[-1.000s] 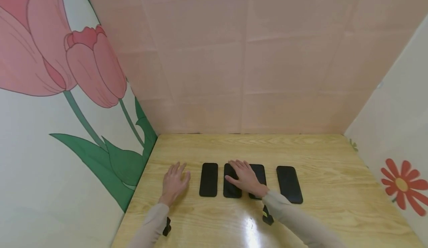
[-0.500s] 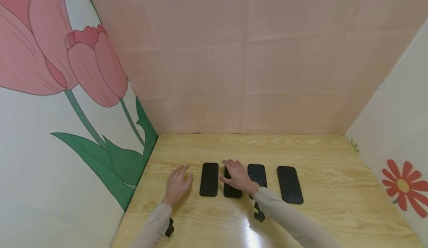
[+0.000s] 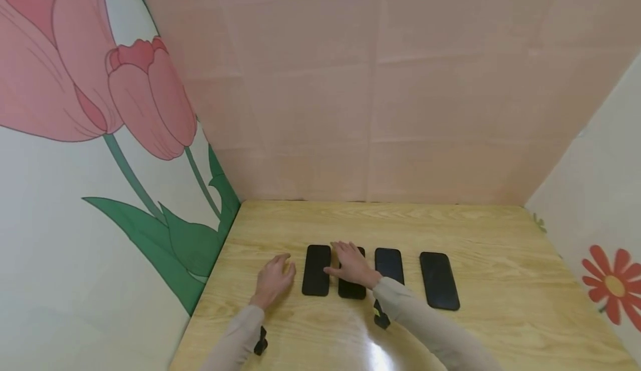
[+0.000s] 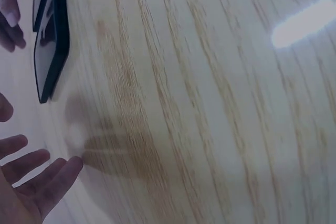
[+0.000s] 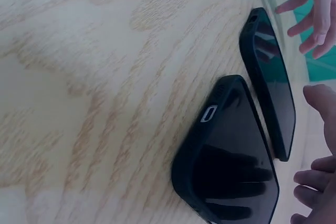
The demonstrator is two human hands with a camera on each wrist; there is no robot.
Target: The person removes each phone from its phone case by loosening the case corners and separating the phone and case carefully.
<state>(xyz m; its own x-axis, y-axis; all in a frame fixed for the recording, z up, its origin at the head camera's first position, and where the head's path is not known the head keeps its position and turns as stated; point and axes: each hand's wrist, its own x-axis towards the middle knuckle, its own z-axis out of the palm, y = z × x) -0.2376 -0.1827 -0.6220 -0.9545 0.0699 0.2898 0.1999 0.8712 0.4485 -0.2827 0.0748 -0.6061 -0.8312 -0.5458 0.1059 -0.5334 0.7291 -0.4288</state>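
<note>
Several black smartphones lie face up in a row on the wooden table. My right hand [image 3: 354, 266] hovers over the second phone from the left [image 3: 352, 291], fingers spread and thumb reaching toward the leftmost phone [image 3: 315, 273]. In the right wrist view, a dark reflection of its fingers shows in the nearer phone's screen [image 5: 236, 166], and a gap separates hand and glass. To the left of the leftmost phone is my left hand [image 3: 274, 280], fingers loosely bent above the wood. Neither hand holds anything. The left wrist view shows that hand [image 4: 37, 182] casting a shadow on the tabletop.
Right of my right hand lies a third phone [image 3: 389, 262], partly covered by the sleeve, and beyond it the rightmost phone [image 3: 439, 281]. A pink sheet [image 3: 370, 109] backs the wooden table [image 3: 501, 248]. Flower-printed walls [image 3: 150, 104] stand at both sides.
My right hand has moved left, from between the second and third phones toward the leftmost one. My left hand has shifted right, its fingers bending more. The phones keep their places.
</note>
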